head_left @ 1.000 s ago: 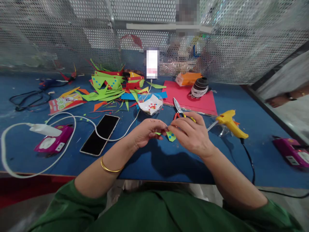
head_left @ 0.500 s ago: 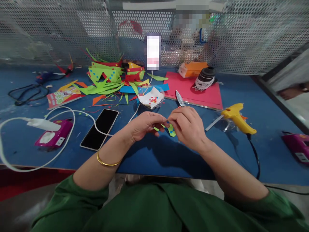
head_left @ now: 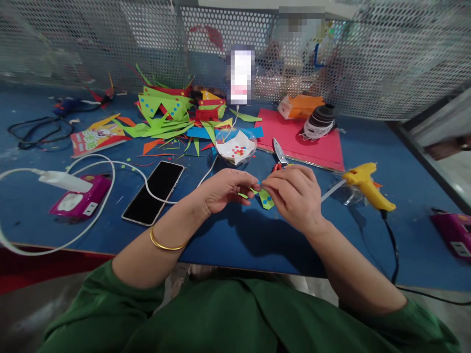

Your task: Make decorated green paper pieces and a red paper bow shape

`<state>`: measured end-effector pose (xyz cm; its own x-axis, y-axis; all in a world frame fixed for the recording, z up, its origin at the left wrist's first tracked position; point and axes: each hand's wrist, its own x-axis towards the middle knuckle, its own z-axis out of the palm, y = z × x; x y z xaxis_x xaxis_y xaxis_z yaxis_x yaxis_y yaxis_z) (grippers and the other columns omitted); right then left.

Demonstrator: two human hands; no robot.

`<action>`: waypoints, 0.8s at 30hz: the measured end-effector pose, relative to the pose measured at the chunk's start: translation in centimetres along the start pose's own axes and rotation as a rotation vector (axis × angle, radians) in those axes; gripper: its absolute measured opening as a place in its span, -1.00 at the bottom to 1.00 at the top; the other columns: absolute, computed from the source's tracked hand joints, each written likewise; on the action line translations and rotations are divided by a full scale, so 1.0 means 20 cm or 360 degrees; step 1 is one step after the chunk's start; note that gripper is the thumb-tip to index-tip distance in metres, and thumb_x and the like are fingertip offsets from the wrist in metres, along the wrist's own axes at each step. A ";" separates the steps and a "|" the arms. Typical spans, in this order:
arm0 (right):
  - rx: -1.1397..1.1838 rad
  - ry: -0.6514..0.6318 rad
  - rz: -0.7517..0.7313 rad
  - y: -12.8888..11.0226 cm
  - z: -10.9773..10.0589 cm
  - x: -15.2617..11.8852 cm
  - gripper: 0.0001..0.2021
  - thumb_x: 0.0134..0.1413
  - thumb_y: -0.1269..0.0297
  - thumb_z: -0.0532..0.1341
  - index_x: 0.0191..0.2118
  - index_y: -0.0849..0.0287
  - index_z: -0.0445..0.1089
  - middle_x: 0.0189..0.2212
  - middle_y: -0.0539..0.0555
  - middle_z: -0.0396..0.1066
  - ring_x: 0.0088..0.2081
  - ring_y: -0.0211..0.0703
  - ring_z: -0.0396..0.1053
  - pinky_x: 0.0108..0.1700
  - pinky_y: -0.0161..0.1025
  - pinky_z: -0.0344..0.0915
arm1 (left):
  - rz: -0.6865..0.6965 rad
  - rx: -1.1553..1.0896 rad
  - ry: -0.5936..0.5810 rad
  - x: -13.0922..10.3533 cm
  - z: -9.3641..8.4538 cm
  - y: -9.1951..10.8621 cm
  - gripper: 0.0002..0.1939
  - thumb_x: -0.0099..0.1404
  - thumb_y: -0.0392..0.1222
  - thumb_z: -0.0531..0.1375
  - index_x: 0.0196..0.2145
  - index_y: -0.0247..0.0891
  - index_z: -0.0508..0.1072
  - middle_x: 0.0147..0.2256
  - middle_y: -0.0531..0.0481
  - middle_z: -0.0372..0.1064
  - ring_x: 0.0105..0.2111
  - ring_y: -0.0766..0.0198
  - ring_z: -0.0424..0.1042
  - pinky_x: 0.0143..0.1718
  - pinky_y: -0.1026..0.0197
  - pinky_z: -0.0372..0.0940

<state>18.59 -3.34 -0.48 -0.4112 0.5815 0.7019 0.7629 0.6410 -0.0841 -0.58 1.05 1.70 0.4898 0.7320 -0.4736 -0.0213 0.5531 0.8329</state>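
Observation:
My left hand (head_left: 230, 191) is closed, fingers curled around a green paper piece (head_left: 266, 200) that carries small blue squares; much of the piece is hidden behind the fingers. My right hand (head_left: 296, 196) pinches with thumb and forefinger right at the left fingertips. A tiny blue paper square (head_left: 259, 183) shows between the two hands' fingertips. Just beyond them stands a clear bowl (head_left: 235, 158) lined with white paper, holding small red and orange bits (head_left: 241, 151). Scissors (head_left: 279, 151) with red handles lie behind my right hand.
A yellow glue gun (head_left: 368, 184) lies at right. Left are a phone (head_left: 153, 192), white cable (head_left: 114, 184) and purple power socket (head_left: 83, 196). Behind are green paper masks (head_left: 162, 105), scraps, red sheets (head_left: 312, 147) and a dark spool (head_left: 321, 117). A perforated metal screen (head_left: 147, 44) closes off the back.
The view has shifted slightly, so the table's things sit a little differently. My fingertips have parted a little, and the blue square and the scissors' red handles now show more clearly.

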 end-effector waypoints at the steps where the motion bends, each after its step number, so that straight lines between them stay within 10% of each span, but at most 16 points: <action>1: -0.0037 -0.0042 -0.0032 0.00 0.00 0.00 -0.86 0.29 0.38 0.18 -0.22 0.03 0.49 -0.26 0.01 0.58 -0.24 -0.17 0.48 0.04 -0.08 0.30 | 0.0000 0.0007 -0.0013 0.00 0.00 0.00 -0.93 0.07 -0.29 0.28 -0.53 -0.31 0.55 -0.59 -0.01 0.40 -0.54 0.34 0.37 -0.54 0.30 0.33; 10: -0.0200 -0.0167 -0.0211 0.00 -0.01 -0.04 -0.81 0.28 0.44 0.16 -0.15 0.01 0.46 -0.18 0.02 0.58 -0.17 -0.15 0.47 0.12 -0.05 0.21 | -0.0042 0.0061 -0.0087 0.01 0.01 -0.02 -0.95 0.02 -0.30 0.29 -0.55 -0.33 0.53 -0.51 -0.04 0.43 -0.54 0.34 0.37 -0.57 0.30 0.33; 16: 0.0264 -0.0227 0.0437 0.02 0.02 0.00 -0.87 0.25 0.38 0.13 -0.30 0.11 0.41 -0.28 0.07 0.52 -0.17 -0.11 0.44 -0.01 -0.10 0.27 | 0.0137 0.0183 0.0110 0.03 -0.01 -0.02 -0.78 0.15 -0.09 0.32 -0.51 -0.31 0.54 -0.44 -0.07 0.46 -0.53 0.34 0.37 -0.57 0.29 0.27; 20: 0.0515 -0.0804 0.1121 0.05 0.00 0.05 -0.92 0.13 0.40 0.18 -0.35 0.12 0.41 -0.43 -0.01 0.47 -0.40 -0.19 0.38 -0.34 -0.26 0.24 | 0.0453 0.0319 0.0489 0.04 -0.04 -0.01 -0.75 0.20 -0.09 0.30 -0.55 -0.27 0.50 -0.41 -0.07 0.48 -0.53 0.36 0.35 -0.54 0.28 0.21; 24: 0.0368 -0.1203 0.1219 0.04 0.01 0.12 -0.87 0.09 0.45 0.20 -0.31 0.14 0.50 -0.44 -0.01 0.51 -0.39 -0.19 0.41 -0.35 -0.28 0.21 | 0.0545 0.0513 0.0567 0.05 -0.04 -0.01 -0.77 0.21 -0.14 0.28 -0.56 -0.25 0.48 -0.43 -0.07 0.50 -0.54 0.35 0.35 -0.52 0.26 0.17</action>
<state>18.19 -1.27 1.10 -0.1282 0.9713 -0.2003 0.8670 0.0118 -0.4981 -0.80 1.95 0.86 0.1774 0.9670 -0.1831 0.1670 0.1538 0.9739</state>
